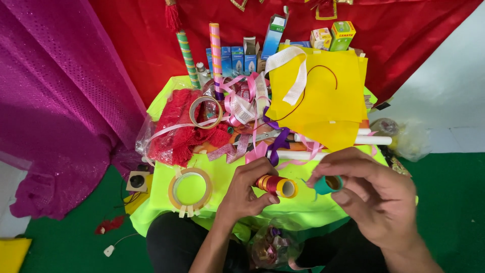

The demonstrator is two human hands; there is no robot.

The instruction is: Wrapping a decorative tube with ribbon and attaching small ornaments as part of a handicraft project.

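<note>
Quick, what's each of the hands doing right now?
Left hand: closed on a red and yellow ribbon spool.
Right hand: closed on a small teal spool.

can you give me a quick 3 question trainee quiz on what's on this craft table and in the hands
1. True or false: the left hand holds a red and yellow spool.
2. What colour is the small roll in the right hand? A) teal B) white C) black
3. Which lies nearer the left hand on the lime green cloth: the tape ring with cut strips, or the tape ring on the red fringe?

Key: 1 true; 2 A; 3 the one with cut strips.
</note>
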